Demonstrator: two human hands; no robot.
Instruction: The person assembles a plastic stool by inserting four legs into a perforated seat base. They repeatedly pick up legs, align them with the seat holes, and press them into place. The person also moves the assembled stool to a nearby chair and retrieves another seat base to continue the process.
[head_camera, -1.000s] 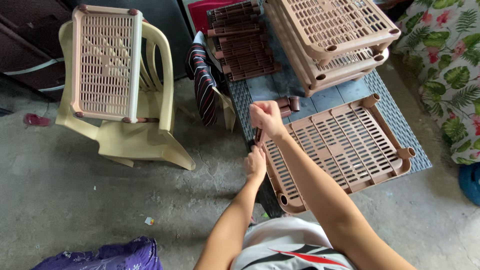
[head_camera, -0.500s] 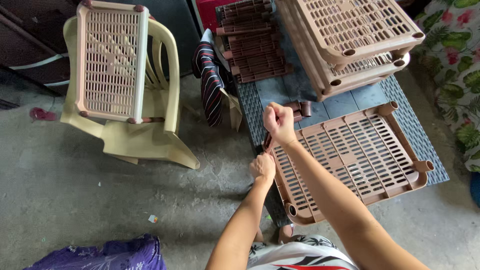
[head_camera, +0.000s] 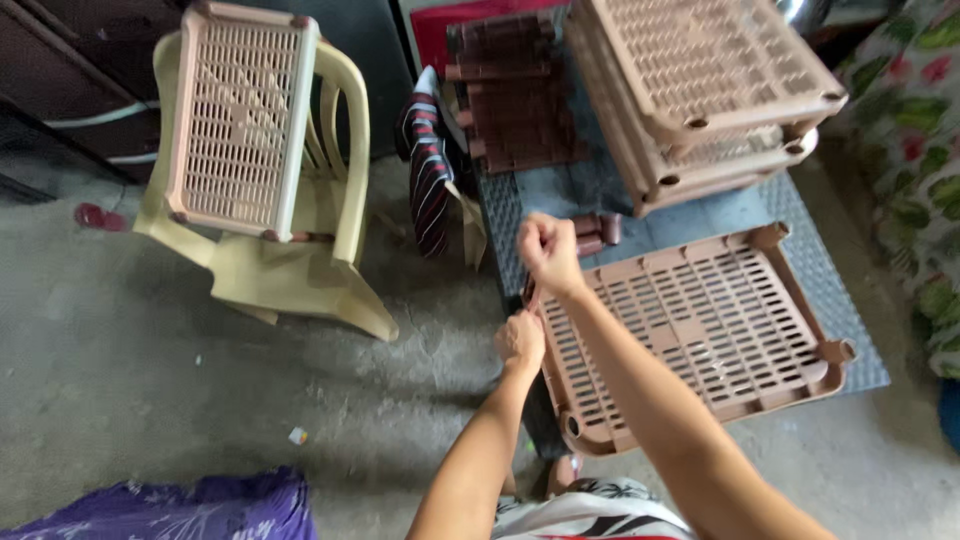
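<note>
On the worktop (head_camera: 640, 205), my right hand (head_camera: 548, 252) and left hand (head_camera: 521, 338) grip a stiff, light brown peg (head_camera: 529, 293) at the tray (head_camera: 700, 330) corner.

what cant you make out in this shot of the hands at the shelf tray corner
Head view only:
- Brown tube: mostly covered by the right hand and left hand.
- The shelf tray corner socket: hidden behind both hands.
- Stacked trays: cut off by the top edge.
- Everything is motion blurred, so fine slots smear.

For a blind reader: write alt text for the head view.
Both hands, left hand below right hand, grip a dark brown post at the corner of a tan slatted shelf tray on a grey table. More trays are stacked behind.
</note>
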